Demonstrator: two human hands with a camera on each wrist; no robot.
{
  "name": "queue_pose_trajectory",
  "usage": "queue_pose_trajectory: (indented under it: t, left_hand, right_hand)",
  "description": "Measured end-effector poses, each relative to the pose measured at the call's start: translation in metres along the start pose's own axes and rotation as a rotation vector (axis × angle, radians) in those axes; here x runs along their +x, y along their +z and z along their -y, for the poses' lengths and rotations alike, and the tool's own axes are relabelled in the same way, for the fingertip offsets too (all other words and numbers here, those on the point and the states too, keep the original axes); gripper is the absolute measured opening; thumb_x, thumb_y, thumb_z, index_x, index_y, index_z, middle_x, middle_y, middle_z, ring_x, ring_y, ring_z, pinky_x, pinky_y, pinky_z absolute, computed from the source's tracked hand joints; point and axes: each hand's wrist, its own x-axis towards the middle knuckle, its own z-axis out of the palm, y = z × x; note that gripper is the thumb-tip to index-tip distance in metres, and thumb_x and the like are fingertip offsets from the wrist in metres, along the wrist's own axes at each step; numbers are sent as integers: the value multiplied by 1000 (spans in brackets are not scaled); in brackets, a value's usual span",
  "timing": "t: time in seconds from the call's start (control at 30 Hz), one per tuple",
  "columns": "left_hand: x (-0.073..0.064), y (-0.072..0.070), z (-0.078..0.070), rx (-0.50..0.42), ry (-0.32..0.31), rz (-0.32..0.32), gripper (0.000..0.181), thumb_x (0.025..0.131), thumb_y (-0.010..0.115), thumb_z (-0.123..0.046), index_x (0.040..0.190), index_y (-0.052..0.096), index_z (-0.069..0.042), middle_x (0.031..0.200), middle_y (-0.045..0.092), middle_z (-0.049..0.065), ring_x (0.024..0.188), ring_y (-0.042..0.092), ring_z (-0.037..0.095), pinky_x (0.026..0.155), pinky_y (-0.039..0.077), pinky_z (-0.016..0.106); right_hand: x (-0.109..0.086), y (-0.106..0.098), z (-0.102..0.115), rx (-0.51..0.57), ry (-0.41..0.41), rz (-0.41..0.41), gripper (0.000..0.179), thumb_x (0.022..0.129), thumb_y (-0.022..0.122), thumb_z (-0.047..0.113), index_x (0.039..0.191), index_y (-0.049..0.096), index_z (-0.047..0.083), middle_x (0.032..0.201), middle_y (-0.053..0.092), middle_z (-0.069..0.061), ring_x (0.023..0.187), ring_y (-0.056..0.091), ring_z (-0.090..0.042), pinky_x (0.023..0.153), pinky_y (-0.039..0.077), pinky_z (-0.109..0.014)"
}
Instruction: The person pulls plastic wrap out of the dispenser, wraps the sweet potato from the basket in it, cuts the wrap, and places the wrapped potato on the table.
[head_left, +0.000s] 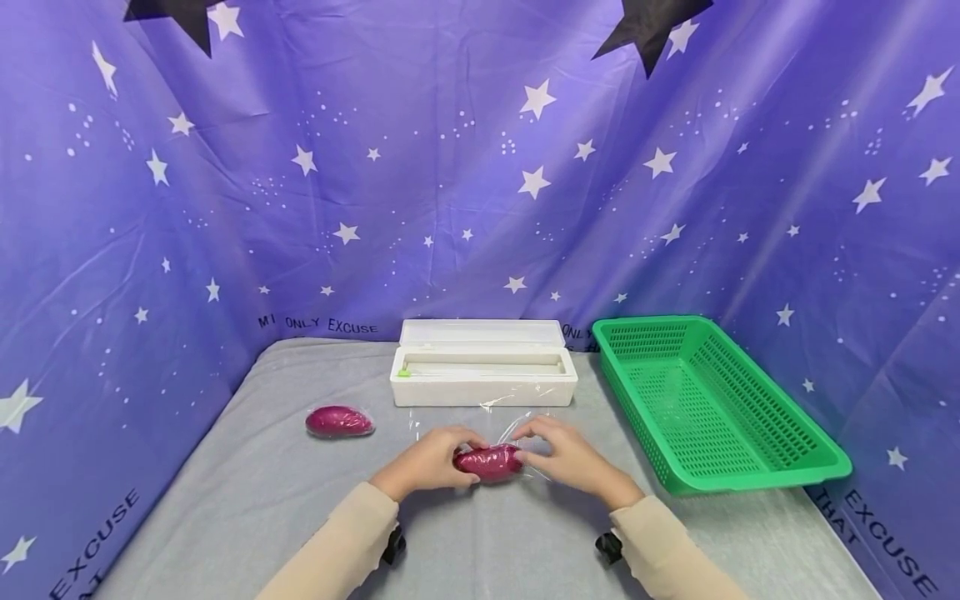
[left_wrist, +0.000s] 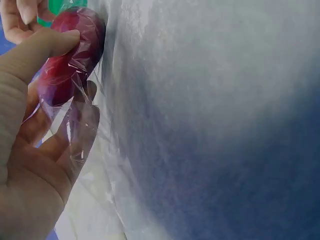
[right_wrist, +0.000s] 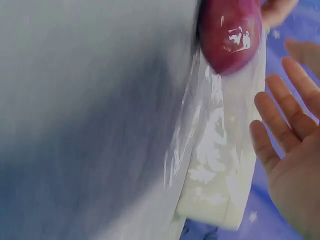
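Observation:
A glossy purple-red sweet potato (head_left: pixel 489 463), partly wrapped in clear cling film (left_wrist: pixel 75 120), lies on the grey cloth in front of me. My left hand (head_left: pixel 442 460) grips its left end, thumb on the near side and fingers behind, with film over the fingers. At the other end is my right hand (head_left: pixel 564 454), its fingers loosely bent; in the right wrist view that hand (right_wrist: pixel 295 135) is apart from the sweet potato, fingers spread and holding nothing. Loose film (right_wrist: pixel 210 150) stretches beyond the end nearest it.
Behind the hands stands a white cling film dispenser box (head_left: pixel 483 393), lid raised, with a small green slider (head_left: pixel 404 372) at its left. Another film-wrapped sweet potato (head_left: pixel 339 422) lies to the left. A green plastic basket (head_left: pixel 765 483) sits on the right. A starry purple curtain (head_left: pixel 450 167) surrounds the table.

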Motion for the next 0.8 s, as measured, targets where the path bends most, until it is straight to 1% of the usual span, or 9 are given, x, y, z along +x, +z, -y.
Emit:
queue_pose_trajectory:
  t: [0.1, 0.17, 0.23, 0.33, 0.47, 0.67, 0.8]
  left_hand:
    - [0, -1, 4, -46, -25, 7, 45, 77, 84, -20, 120, 71, -13, 113, 68, -4, 96, 60, 5, 82, 51, 23]
    - [1, -1, 8, -68, -33, 12, 45, 78, 83, -22, 121, 71, -13, 113, 69, -4, 97, 60, 5, 83, 51, 23]
    - [1, -1, 11, -93, -41, 14, 45, 79, 82, -23, 121, 71, -12, 113, 70, -3, 97, 61, 6, 83, 52, 25]
    - [1, -1, 16, -152, -82, 28, 46, 80, 81, -26, 123, 71, -12, 113, 70, -1, 97, 62, 8, 83, 52, 27]
    - [3, -2, 21, -213, -144, 54, 47, 82, 79, -28, 126, 70, -14, 114, 70, -1, 94, 61, 8, 82, 52, 28]
    - [6, -4, 23, -255, -173, 75, 47, 85, 77, -28, 129, 68, -13, 117, 70, 0, 94, 62, 10, 83, 52, 31]
    - [6, -5, 25, -298, -181, 72, 45, 87, 74, -27, 128, 67, -10, 114, 70, 1, 94, 62, 12, 83, 52, 33]
  right_hand:
    - [4, 9, 8, -29, -49, 37, 32, 86, 80, 26, 114, 68, 14, 115, 65, 4, 109, 60, -17, 96, 50, -45]
    - [6, 15, 10, -60, -48, 54, 38, 83, 83, 25, 114, 67, 13, 115, 64, 3, 109, 59, -16, 96, 50, -42]
    - [7, 20, 11, -77, -35, 61, 42, 80, 86, 23, 116, 66, 12, 116, 62, 2, 110, 58, -16, 97, 50, -40]
    - [8, 25, 8, -79, -13, 58, 48, 77, 88, 20, 118, 64, 12, 119, 61, 1, 112, 58, -17, 99, 49, -40]
    - [10, 30, 4, -66, 10, 49, 51, 76, 88, 19, 120, 63, 12, 121, 60, 1, 114, 57, -18, 101, 48, -43]
    - [14, 36, -2, -65, 84, 40, 51, 75, 89, 20, 118, 61, 13, 115, 56, 2, 107, 57, -17, 97, 50, -41]
    - [17, 38, -5, -54, 93, 25, 53, 75, 89, 21, 118, 61, 12, 115, 57, 0, 105, 58, -18, 94, 51, -41]
